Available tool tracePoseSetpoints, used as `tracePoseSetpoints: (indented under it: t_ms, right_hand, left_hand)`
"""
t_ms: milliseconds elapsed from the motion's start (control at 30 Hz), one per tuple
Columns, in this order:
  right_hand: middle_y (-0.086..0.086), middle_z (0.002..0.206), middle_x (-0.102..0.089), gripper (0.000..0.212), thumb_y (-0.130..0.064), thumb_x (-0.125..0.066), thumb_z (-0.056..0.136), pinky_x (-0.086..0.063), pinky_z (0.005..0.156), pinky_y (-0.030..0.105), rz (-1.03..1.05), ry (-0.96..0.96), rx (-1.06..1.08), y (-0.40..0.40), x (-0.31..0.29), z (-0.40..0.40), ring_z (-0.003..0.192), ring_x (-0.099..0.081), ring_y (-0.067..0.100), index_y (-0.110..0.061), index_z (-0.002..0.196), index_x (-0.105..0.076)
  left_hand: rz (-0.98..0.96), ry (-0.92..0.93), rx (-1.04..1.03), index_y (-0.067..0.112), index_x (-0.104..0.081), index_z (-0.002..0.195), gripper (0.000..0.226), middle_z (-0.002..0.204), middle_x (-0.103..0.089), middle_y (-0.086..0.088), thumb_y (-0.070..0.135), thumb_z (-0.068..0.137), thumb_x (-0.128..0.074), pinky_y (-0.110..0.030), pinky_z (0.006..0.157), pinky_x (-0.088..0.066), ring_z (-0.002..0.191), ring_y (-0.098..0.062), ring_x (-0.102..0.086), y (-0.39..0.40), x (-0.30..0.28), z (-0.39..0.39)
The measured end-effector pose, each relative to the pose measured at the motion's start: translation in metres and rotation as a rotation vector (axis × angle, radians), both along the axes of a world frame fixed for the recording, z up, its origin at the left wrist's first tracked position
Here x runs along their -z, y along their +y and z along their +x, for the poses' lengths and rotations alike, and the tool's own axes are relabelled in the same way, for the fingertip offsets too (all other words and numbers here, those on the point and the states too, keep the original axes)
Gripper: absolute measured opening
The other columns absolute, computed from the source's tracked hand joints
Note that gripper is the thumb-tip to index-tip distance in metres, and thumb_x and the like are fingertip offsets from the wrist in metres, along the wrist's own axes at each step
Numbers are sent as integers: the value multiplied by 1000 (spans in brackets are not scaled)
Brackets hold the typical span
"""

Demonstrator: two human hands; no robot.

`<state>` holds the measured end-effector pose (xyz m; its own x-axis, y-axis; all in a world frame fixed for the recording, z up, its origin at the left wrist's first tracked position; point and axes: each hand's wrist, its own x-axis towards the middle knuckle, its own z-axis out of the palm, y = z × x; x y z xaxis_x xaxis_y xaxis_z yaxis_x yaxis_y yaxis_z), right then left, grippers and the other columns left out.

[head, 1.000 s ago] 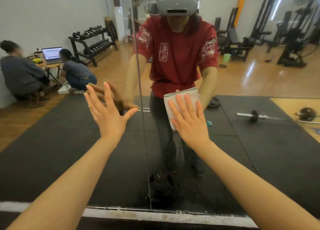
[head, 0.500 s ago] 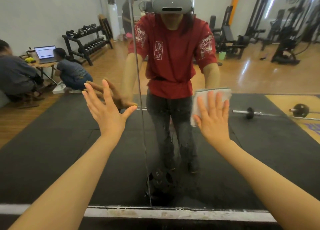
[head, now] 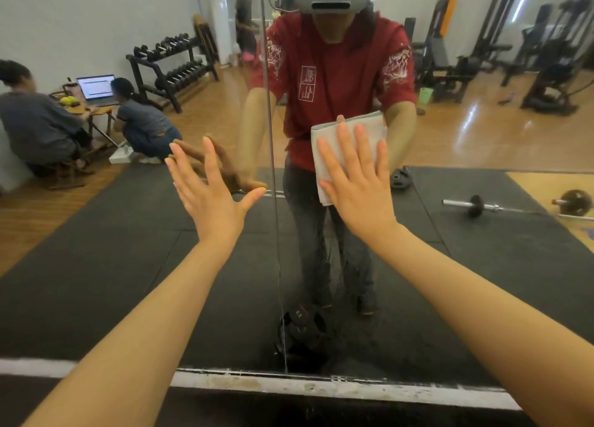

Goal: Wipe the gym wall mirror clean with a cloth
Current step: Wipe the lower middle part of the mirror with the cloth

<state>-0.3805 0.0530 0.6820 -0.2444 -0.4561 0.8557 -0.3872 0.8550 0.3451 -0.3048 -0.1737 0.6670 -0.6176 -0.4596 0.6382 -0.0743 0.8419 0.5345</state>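
The wall mirror (head: pixel 482 282) fills the head view, and a vertical seam (head: pixel 273 201) splits it into two panes. My right hand (head: pixel 356 182) lies flat with straight, spread fingers on a folded white cloth (head: pixel 345 134), pressing it against the right pane just right of the seam. My left hand (head: pixel 209 188) is flat on the left pane with its fingers spread, holding nothing. Streaks and specks show on the glass below the cloth.
A pale sill (head: pixel 289 385) runs along the mirror's bottom edge. Only as reflections, the mirror shows two people at a small table with a laptop (head: pixel 96 89), a dumbbell rack (head: pixel 173 66), a barbell (head: pixel 475 205) on black mats, and gym machines at right.
My right hand first slid the cloth to the right, then brought it back left and a little up toward the seam. My left hand stayed planted on the left pane.
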Motion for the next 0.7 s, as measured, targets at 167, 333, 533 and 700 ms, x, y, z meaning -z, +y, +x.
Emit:
tracePoseSetpoints:
  t_ms: [167,333,533,700]
  right_hand:
    - [8,161,-18,59,-26,-46,99,-4,121,51,187,32,-56,-25,56,2,150,-12,31,-24,155,-29]
    - [6,163,-13,75,-18,-50,90,7,122,51,365,-13,-46,-29,81,11,150,-4,30,-20,158,-18]
    - [10,159,-30,60,-38,-46,98,-18,118,52,37,45,-22,-38,0,9,146,-25,30,-22,154,-32]
    - [10,160,-27,58,-31,-49,99,-12,120,53,51,46,-85,-45,18,6,147,-22,31,-23,154,-33]
  left_hand:
    - [13,17,9,28,-4,157,113,161,8,-27,82,66,-44,-70,114,-15,148,-46,8,-1,1,0]
    - [13,2,10,26,-4,157,114,162,8,-27,79,66,-49,-69,115,-15,149,-45,8,0,-1,0]
    - [6,22,-1,24,-7,158,114,161,6,-29,72,69,-59,-70,114,-17,148,-47,6,-1,2,0]
    - [4,28,-1,22,-8,158,116,161,7,-29,61,70,-72,-68,115,-15,148,-47,6,-1,2,-2]
